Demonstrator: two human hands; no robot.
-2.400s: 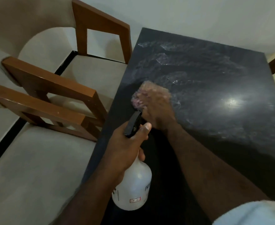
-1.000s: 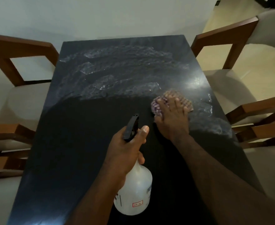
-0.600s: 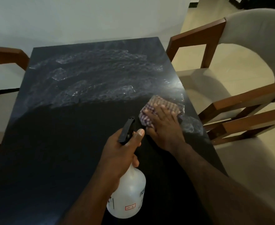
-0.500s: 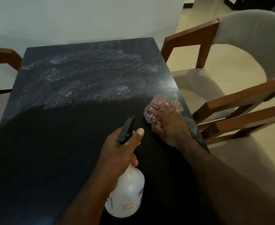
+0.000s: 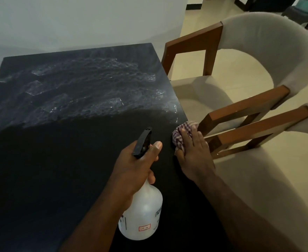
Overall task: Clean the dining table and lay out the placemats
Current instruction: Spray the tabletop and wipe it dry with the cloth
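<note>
- A dark dining table (image 5: 58, 170) fills the left and middle of the view. Its far half is covered in pale wet streaks and its near half is dark.
- A spray bottle (image 5: 142, 217) is held above the near part of the table by the left hand (image 5: 135, 170). The fingers are wrapped round the bottle's neck, and the thumb is stretched up beside the black trigger head (image 5: 143, 142).
- The bottle's white body hangs below the hand, towards the camera. A small red-framed label can be seen on it, but the print cannot be read.
- A checked cloth (image 5: 181, 134) is bunched at the right edge of the table, level with the line where the wet streaks end.
- The cloth is pressed down by the right hand (image 5: 195, 157). The fingers are laid straight and flat over it and are not curled round it.
- Only the far and left parts of the cloth can be seen past the fingertips. The rest is covered by the hand.
- The cloth lies just right of the trigger head and apart from it. The two hands are near each other but not touching.
- Two cushioned chairs with brown wooden frames are drawn up along the right side of the table. The far chair (image 5: 269, 51) is beyond the near chair (image 5: 258, 188).
- The far chair's wooden arm (image 5: 240, 110) ends just beside the cloth. Whether they touch cannot be told.
</note>
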